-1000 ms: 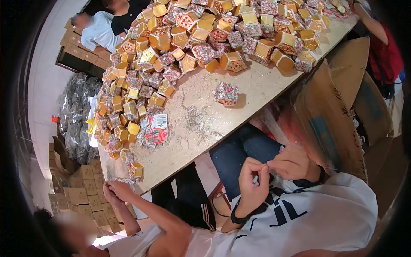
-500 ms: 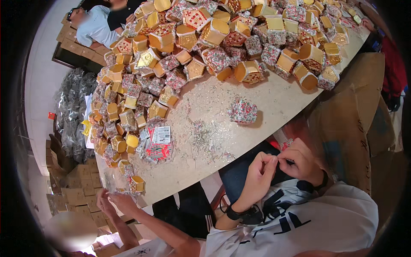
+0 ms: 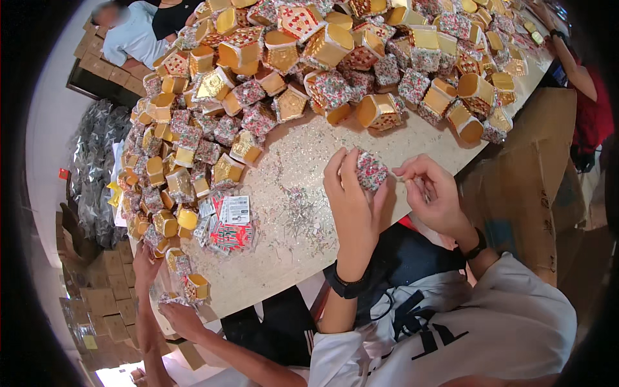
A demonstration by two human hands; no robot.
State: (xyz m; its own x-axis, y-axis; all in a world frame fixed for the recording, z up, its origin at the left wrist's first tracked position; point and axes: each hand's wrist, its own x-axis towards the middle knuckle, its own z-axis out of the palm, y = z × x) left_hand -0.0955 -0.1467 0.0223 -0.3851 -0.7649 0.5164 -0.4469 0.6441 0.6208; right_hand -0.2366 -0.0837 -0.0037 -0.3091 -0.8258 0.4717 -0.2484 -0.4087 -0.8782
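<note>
Head: hands (image 3: pixel 353 209) (image 3: pixel 437 197) astride speckled ornament (image 3: pixel 372 172)

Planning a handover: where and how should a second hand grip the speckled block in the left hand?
Probably pinch the speckled block at its exposed upper-right edges, coming from the far right: the left hand's fingers cover its left side, and the thumb sits low at its right.

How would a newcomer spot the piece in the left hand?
At the pale table, below the big heap of decorated pieces, find the person's left hand. It holds one small block speckled red, green and white. Unlike its neighbours, it is apart from the heap.
</note>
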